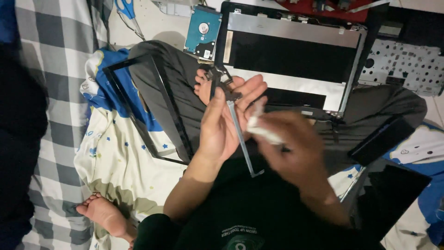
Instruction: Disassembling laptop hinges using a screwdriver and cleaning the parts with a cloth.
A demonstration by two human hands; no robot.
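Observation:
My left hand grips a long metal laptop hinge bracket that runs from a dark hinge knuckle at the top down to a bent foot. My right hand, blurred, pinches a small white wad of cloth or tissue against the bracket's strip. Both hands hover over my lap, in front of a laptop screen lid lying back-side up.
A black screen bezel frame leans on my left leg. A blue hard drive lies above it, scissors further left. A perforated metal plate sits at right, a dark panel at lower right. My bare foot rests on patterned bedding.

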